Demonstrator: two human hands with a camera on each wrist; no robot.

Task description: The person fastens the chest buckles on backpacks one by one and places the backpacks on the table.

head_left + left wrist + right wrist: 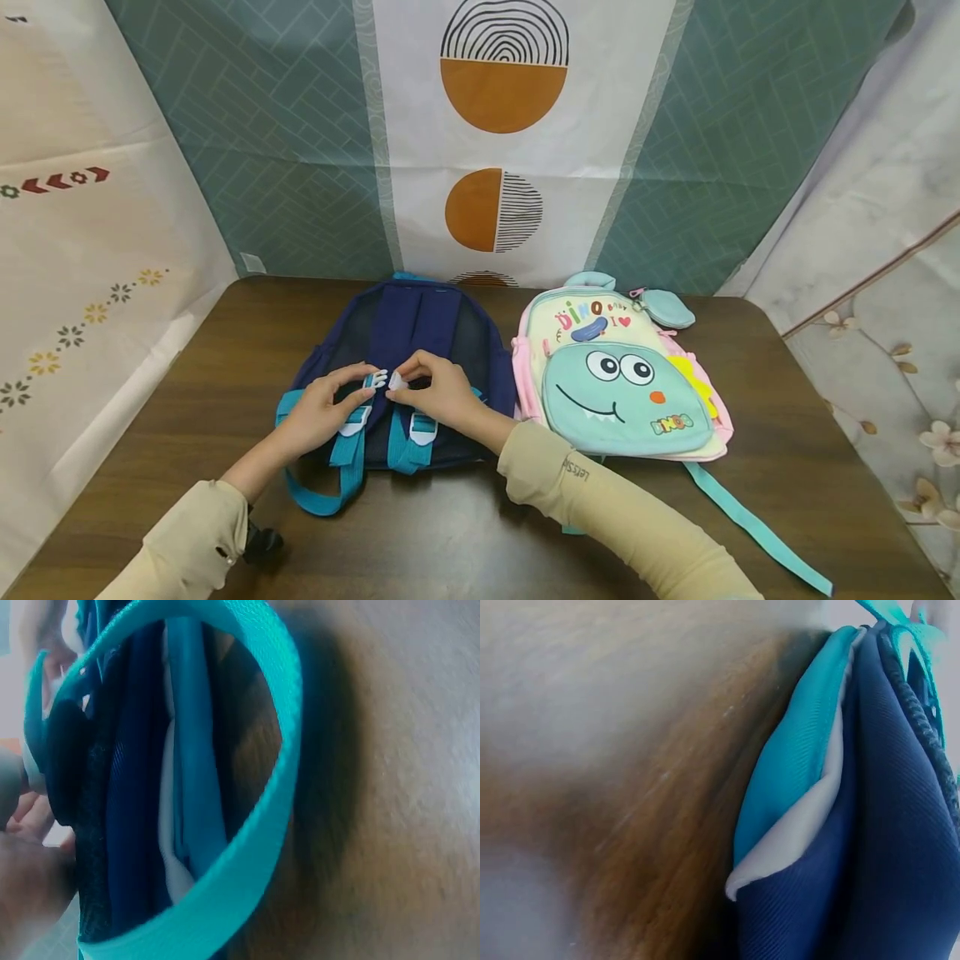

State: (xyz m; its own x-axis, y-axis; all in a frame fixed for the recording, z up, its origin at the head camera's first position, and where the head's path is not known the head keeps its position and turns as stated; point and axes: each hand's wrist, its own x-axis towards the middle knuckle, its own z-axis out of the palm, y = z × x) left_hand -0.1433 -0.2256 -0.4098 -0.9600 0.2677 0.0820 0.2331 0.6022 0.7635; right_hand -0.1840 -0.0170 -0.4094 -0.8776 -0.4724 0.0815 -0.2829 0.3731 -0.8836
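A navy backpack [480,350] lies strap side up on the table, with teal webbing straps. My left hand [324,407] pinches the white pronged half of a side-release buckle [377,379]. Just right of it, the fingertips of my right hand [442,390] pinch the white socket half [396,382]. A small gap parts the two halves. White strap adjusters [423,428] sit on the webbing below. In the left wrist view a teal strap loop [289,697] hangs at the backpack's edge, partly in front of my left hand. The right wrist view shows the backpack's navy side [900,825].
A pink, cream and mint dinosaur backpack [628,396] lies against the navy one on the right, with a round mint pouch [667,308] at its top. Its loose mint strap [761,533] trails to the front right of the wooden table [187,408]. Patterned cloths hang behind.
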